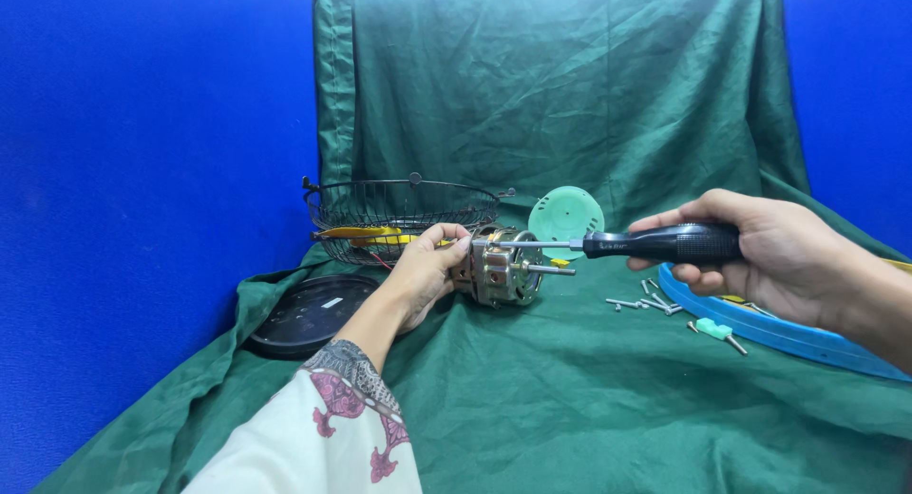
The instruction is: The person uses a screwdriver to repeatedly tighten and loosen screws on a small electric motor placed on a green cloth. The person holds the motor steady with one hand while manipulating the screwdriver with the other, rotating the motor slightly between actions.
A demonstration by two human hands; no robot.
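Shiny metal motor [501, 266] on matt green cloth [570, 389].

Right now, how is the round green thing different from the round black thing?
The green disc stands upright against the cloth behind the motor; the black disc lies flat at the left. The green disc looks smaller and pale; the black disc looks wider and dark. Neither hand touches either one. Both are round.

Wire basket [404, 209] (behind) — loose screws [646, 302]
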